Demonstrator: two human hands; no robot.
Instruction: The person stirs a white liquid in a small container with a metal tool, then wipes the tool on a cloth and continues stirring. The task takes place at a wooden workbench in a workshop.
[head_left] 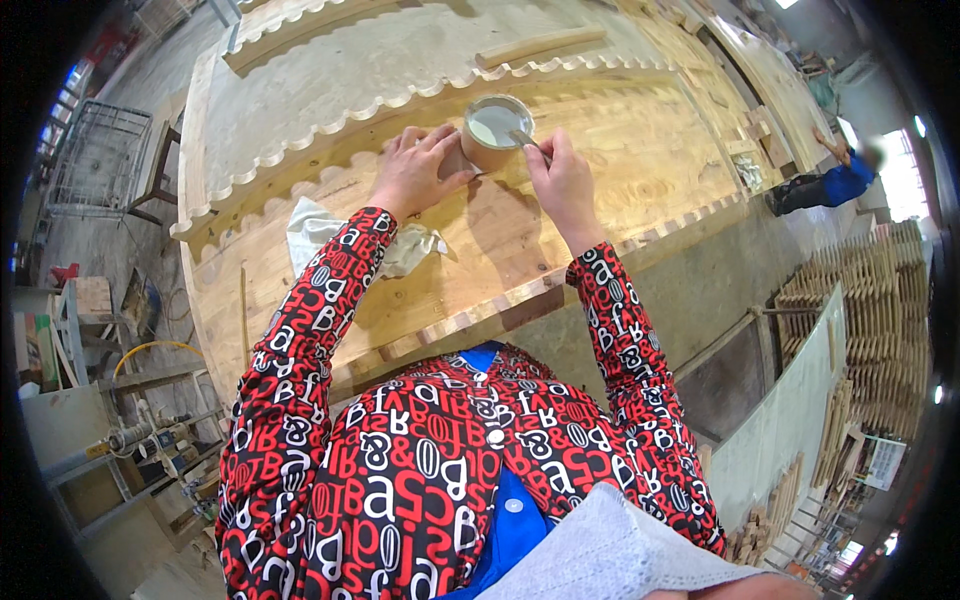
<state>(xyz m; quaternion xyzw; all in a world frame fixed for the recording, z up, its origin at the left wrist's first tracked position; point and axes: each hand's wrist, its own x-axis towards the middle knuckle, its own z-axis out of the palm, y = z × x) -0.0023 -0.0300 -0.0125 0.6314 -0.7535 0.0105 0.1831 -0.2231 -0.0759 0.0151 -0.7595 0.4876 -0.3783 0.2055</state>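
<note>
A round tub (492, 152) of pale, whitish-green liquid stands on a wooden plywood panel (390, 300). My right hand (563, 185) is closed on a thin, dark-handled tool (521, 137) that reaches over the rim into the tub; its far end is hard to make out. Just left of the tub, my left hand (415, 172) has its fingers spread, with thumb and forefinger apart close to its side. A small pale flat piece (456, 163) shows between that hand and the tub. Below my left wrist lies a crumpled white cloth (410, 252), partly under the forearm.
A scalloped wooden strip (375, 108) runs across behind the tub, and another edges the panel's near side. A loose wooden bar (540, 47) lies beyond. At right are a person in blue (840, 185) and stacked slats (870, 320); a wire cart (100, 160) stands left.
</note>
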